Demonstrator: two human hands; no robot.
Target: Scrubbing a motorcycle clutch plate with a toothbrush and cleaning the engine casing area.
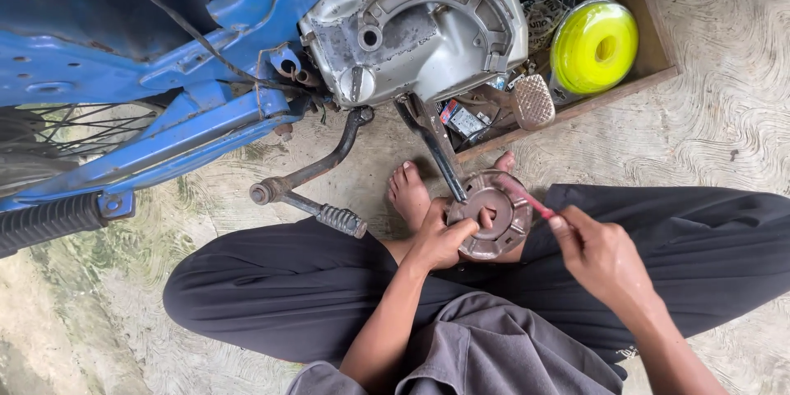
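My left hand [443, 236] grips a round, rusty brown metal clutch part [491, 214] by its left rim, holding it over my crossed legs. My right hand [599, 253] holds a thin red-handled tool [527, 197] whose tip rests on the top of the round part. Just above, the open grey engine case [428, 29] of a blue motorbike [132, 41] shows its bare housing. A dark metal lever [432, 140] hangs down from the engine toward the round part.
A black kick-starter arm with a ribbed peg [317, 185] lies on the concrete floor to the left. A wooden box [650, 41] at the upper right holds a yellow-green spool [594, 44] and small parts. A ribbed footrest [45, 220] juts out at far left.
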